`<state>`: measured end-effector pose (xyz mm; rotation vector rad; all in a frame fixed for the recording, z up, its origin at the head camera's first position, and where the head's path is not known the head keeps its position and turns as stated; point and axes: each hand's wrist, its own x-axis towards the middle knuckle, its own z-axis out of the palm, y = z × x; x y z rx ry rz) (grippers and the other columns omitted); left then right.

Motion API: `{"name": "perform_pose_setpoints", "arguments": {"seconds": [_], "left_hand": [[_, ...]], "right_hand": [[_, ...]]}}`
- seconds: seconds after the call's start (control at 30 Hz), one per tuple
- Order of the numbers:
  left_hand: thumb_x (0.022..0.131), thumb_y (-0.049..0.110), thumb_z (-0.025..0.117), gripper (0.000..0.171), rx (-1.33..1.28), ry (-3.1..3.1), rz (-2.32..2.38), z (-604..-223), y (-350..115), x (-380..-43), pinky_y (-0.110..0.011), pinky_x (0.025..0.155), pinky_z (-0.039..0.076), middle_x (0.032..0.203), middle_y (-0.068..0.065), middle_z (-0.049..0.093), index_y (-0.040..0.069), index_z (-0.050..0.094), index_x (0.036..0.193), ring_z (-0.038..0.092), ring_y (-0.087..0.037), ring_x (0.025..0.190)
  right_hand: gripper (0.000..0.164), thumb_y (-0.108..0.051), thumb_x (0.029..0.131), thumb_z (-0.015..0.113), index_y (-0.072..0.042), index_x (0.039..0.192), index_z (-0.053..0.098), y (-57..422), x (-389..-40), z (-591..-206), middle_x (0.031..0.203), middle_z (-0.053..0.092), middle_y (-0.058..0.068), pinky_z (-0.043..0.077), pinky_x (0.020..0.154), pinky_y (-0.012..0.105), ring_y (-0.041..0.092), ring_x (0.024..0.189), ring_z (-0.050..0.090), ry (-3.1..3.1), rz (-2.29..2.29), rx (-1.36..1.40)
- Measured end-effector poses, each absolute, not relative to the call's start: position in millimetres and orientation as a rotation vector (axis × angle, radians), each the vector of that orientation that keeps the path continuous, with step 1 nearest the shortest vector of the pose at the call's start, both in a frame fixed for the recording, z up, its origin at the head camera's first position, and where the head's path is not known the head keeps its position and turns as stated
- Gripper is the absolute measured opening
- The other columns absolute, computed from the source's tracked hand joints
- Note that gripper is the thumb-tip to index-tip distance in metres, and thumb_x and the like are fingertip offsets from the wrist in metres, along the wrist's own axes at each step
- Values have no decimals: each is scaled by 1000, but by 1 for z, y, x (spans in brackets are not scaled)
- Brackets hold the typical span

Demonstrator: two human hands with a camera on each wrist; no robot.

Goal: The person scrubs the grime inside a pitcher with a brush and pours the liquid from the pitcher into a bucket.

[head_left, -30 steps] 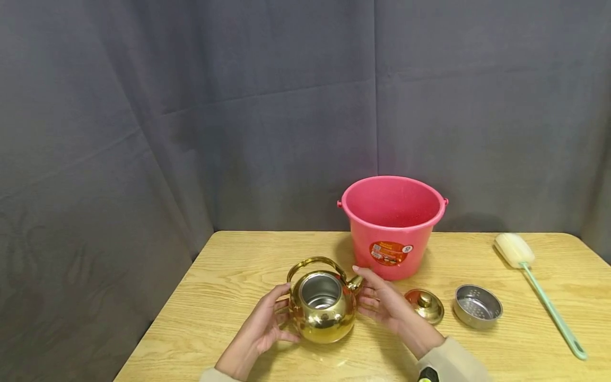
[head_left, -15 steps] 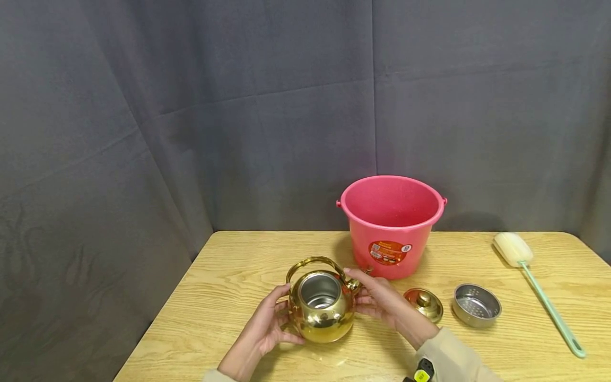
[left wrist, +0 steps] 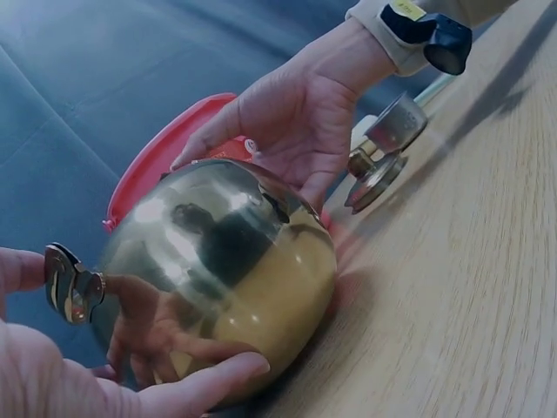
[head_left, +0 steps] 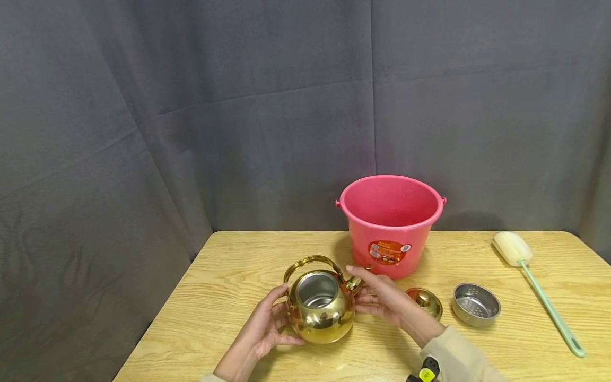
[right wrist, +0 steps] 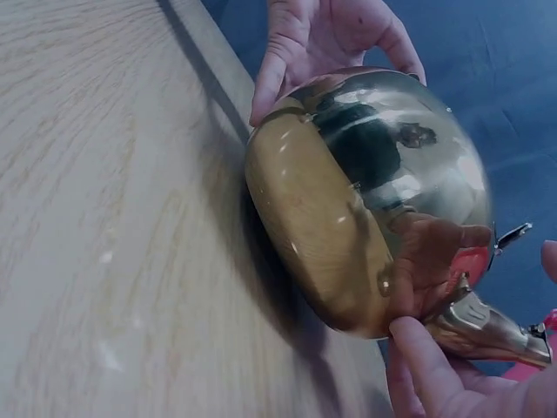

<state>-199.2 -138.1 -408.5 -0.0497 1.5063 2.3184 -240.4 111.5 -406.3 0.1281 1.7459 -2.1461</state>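
Note:
A shiny gold kettle (head_left: 324, 318) sits low at the table's front with its round mouth uncovered. Its arched handle (head_left: 312, 260) stands up, and the spout (right wrist: 487, 335) points to the right. My left hand (head_left: 267, 323) grips the left side of the body, thumb in front and other fingers behind. On the spout side my right hand (head_left: 382, 300) holds the kettle, its thumb above the spout and its fingers beneath and behind. The gold lid (head_left: 427, 303) with a knob lies just right of the kettle, partly covered by my right forearm.
A pink bucket (head_left: 389, 239) stands behind the kettle, near the spout. To the right are a perforated steel strainer (head_left: 476, 305) and a long sponge brush (head_left: 539, 289) with a green handle. A grey curtain (head_left: 286, 132) hangs behind the wooden table (head_left: 229, 265).
The kettle has shifted very slightly left. My right thumb has slid inward along the spout side; both hands stay on the kettle.

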Motion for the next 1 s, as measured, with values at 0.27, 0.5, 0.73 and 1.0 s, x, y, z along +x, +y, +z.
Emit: {"name": "perform_pose_setpoints", "arguments": {"seconds": [0.27, 0.5, 0.73, 1.0], "left_hand": [[87, 40, 51, 68, -22, 1465, 2321, -404, -140, -200, -63, 68, 40, 136, -25, 16, 7, 17, 136, 28, -53, 115], [87, 42, 50, 71, -1, 1479, 2261, -400, -143, -200, -62, 68, 41, 139, -26, 9, 6, 16, 138, 34, -52, 111], [87, 40, 49, 72, 37, 1465, 2236, -393, -138, -200, -62, 68, 41, 141, -27, 3, 7, 12, 138, 27, -55, 114], [87, 40, 50, 60, 85, 1519, 2191, -378, -130, -203, -62, 66, 42, 135, -25, 18, 7, 25, 131, 41, -49, 105]], "right_hand": [[54, -43, 78, 63, 0, 105, 46, 121, -235, -394, 90, 51, 17, 49, 73, 38, 25, 76, 57, 1717, -2161, 83], [58, -48, 83, 53, 7, 100, 49, 137, -231, -383, 88, 60, 18, 49, 73, 38, 30, 78, 61, 1778, -2074, -63], [50, -41, 84, 56, 4, 104, 47, 145, -226, -372, 87, 62, 14, 49, 73, 39, 28, 77, 62, 1785, -2100, -105], [59, -42, 86, 53, 11, 110, 50, 150, -216, -351, 98, 59, 16, 50, 72, 39, 30, 75, 62, 1879, -2048, -172]]}}
